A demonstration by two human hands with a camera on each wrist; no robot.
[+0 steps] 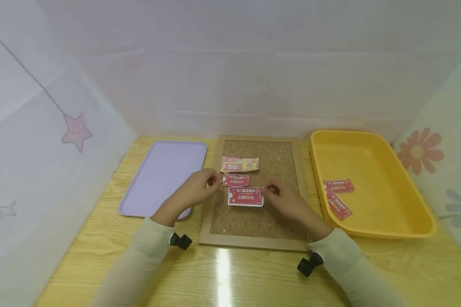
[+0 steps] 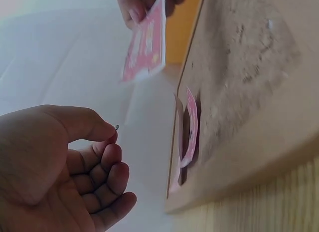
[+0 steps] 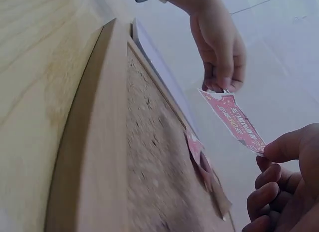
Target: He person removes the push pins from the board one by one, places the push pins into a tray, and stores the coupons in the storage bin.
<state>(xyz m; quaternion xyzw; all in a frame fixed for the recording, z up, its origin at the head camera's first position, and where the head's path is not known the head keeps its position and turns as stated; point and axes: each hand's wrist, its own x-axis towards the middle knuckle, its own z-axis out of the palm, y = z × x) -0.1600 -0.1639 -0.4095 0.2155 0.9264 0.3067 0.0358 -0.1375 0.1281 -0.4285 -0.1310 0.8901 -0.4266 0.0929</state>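
Wooden table (image 1: pixel 192 273) bears a framed corkboard (image 1: pixel 246 224) | right hand (image 1: pixel 290 204) clamps a red coupon (image 1: pixel 246 197) by 1 end | left hand (image 1: pixel 199 187) pinches a tiny metallic piece (image 2: pixel 117 127) | red coupon hangs over the corkboard, near 2 other coupons (image 1: pixel 236 181) lying there

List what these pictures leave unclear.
Left wrist: tiny silvery piece, mostly hidden by the left hand.
Head: finest print on the red-and-white rectangular paper coupon, too small.
Head: pale fabric right sleeve, cut off at the bottom edge.
Head: part of the purple rectangular plastic tray, behind the left hand.
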